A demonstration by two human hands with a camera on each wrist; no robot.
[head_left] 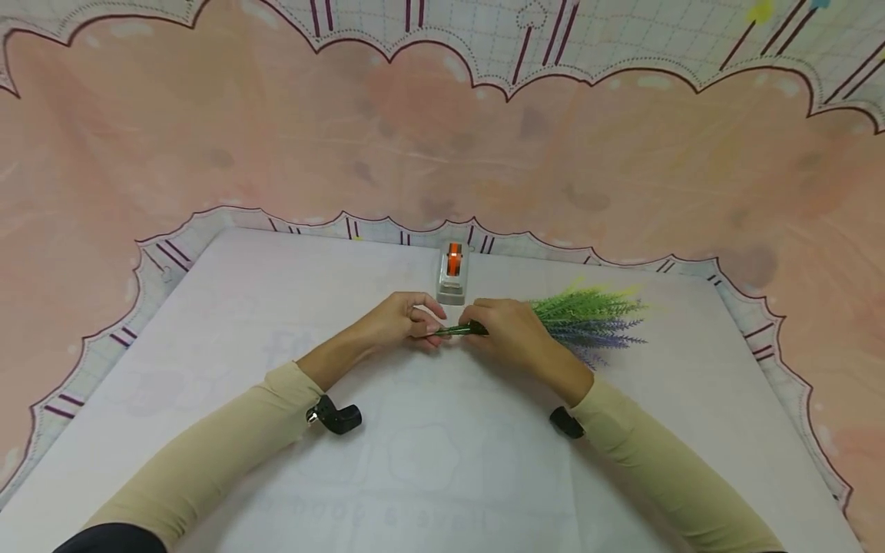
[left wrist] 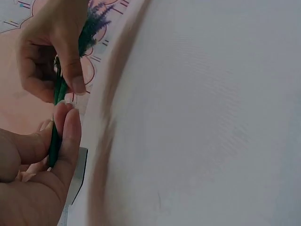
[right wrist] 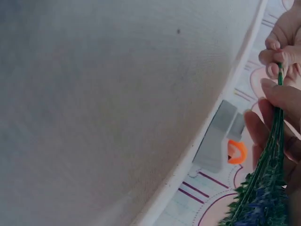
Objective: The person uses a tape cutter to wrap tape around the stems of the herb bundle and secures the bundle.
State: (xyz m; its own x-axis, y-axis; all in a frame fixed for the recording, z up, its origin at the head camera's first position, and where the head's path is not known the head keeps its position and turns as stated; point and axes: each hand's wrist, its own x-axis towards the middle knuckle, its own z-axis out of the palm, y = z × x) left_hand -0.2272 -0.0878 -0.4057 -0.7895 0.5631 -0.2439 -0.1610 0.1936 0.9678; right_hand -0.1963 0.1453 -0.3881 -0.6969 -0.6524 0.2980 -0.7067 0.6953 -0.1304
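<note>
A bunch of artificial lavender (head_left: 588,316), with green and purple sprigs, lies sideways with its heads to the right. My right hand (head_left: 515,336) grips its green stems below the heads. At the stem ends, my left hand (head_left: 397,319) pinches the tips between thumb and fingers. The left wrist view shows the dark green stem ends (left wrist: 54,149) between those fingers, with the right hand (left wrist: 49,42) just beyond. In the right wrist view the stems (right wrist: 277,125) run together past the right thumb, flower heads spreading toward the bottom.
A grey tape dispenser (head_left: 452,286) with an orange core stands just beyond the hands, near the far edge of the white table (head_left: 415,476). Behind the table hangs a peach cloth (head_left: 442,146) with a scalloped, striped border. Each wrist wears a small black camera (head_left: 339,417).
</note>
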